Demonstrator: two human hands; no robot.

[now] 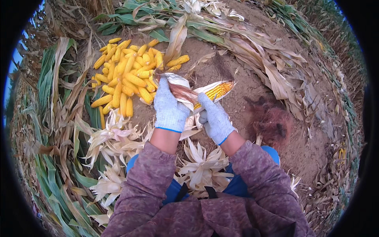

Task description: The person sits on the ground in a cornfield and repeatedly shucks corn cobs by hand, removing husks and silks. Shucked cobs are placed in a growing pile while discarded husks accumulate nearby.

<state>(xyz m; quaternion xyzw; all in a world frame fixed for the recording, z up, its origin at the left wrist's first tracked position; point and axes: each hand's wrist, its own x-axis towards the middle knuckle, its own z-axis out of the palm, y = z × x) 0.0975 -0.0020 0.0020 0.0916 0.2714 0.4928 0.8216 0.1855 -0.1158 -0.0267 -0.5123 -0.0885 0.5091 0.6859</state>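
Observation:
Both my hands wear pale knit gloves with blue cuff edging. A partly husked ear of corn (219,91) lies across them, its bare yellow kernels pointing to the upper right. My right hand (215,115) grips the ear around its lower part, thumb on top. In my left hand (168,106) are the peeled-back pale husk (177,79) and a bundle of reddish-brown corn silk (183,92). The ear's base is hidden by husk and fingers. Just beyond my left hand is a heap of bare yellow corn cobs (127,74) on the soil.
Stripped dry husks (204,169) lie between my knees, with more husks (114,136) to the left. A tangle of reddish corn silk (272,121) rests on the bare soil (305,154) at right. Cut corn stalks (251,50) stretch across the far side, and leafy stalks (50,166) line the left.

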